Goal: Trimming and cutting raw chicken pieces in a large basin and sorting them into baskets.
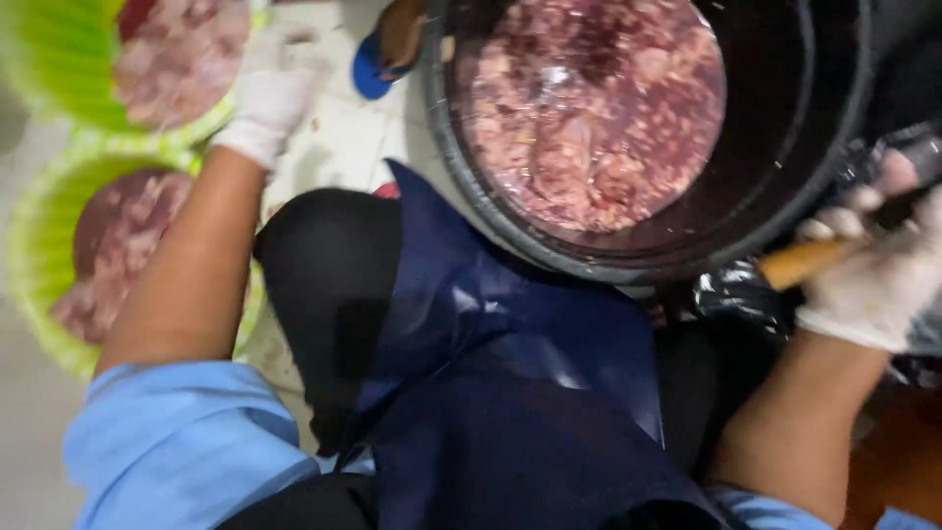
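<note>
My left hand (272, 90), in a white glove, reaches out to the rim of the upper green basket (59, 69), which holds pale pink raw meat (182, 54). Whether its fingers grip anything is blurred. My right hand (883, 265), also gloved, is closed around the orange-brown handle of a tool (810, 260), likely a knife; its far end is hidden. A large black tub (785, 167) in front of me holds raw meat pieces in dark red liquid (589, 108).
A second green basket (39, 245) with meat sits at lower left. Crumpled black plastic (736, 294) lies under the tub's edge. Someone's foot in a blue sandal (378, 59) stands on the white floor. My dark blue apron (491, 393) covers my lap.
</note>
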